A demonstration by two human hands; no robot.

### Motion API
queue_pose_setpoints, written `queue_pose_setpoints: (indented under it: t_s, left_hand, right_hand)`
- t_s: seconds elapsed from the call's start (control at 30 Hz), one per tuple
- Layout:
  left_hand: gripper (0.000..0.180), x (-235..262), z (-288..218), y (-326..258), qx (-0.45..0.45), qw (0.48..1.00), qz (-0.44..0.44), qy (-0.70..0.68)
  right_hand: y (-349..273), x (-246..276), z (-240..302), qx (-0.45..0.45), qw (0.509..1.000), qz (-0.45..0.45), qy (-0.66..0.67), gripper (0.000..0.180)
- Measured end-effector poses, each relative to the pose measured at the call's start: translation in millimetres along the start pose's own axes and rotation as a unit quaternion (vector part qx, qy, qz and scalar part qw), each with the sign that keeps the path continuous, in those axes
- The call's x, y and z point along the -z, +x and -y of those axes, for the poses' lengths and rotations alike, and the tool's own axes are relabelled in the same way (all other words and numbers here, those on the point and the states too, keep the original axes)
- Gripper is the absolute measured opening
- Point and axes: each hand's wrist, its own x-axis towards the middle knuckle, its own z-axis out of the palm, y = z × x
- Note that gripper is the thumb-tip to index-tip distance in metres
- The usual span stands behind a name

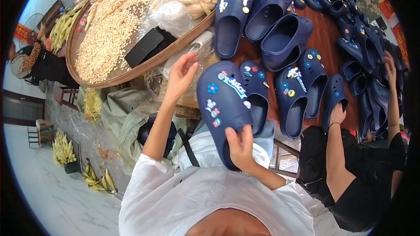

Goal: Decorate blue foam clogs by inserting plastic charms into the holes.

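Navy clog (224, 105) sits clamped in my right hand (240, 146) mid-decorating, I judge; left hand (181, 76), fingers loosely apart, must next pick a charm from the plastic bag (199, 46).

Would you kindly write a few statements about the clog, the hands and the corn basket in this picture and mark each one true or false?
1. The right hand holds a navy clog by its heel end. True.
2. The held clog is plain, with no charms on it. False: several coloured charms dot its upper.
3. The left hand grips a cob of corn. False: it reaches up toward clear plastic bags at the table edge and holds no cob.
4. The round woven basket holds loose corn kernels. True.
5. A co-worker's hand rests on another navy clog on the table. True.
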Motion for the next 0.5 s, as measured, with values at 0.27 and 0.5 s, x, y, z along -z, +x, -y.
queue_pose_setpoints:
  t_s: [0.27,0.5]
  left_hand:
    - [0.034,4.9,30.5,-37.0,0.035,0.998,-0.014,-0.046]
    - [0.042,-26.5,36.7,-18.4,-0.049,0.985,0.0,0.167]
  right_hand:
    - [11.2,-19.7,-49.0,-0.06,0.998,-0.002,-0.004,0.046]
    - [23.0,-6.8,-76.7,-0.073,0.996,-0.042,-0.031,0.035]
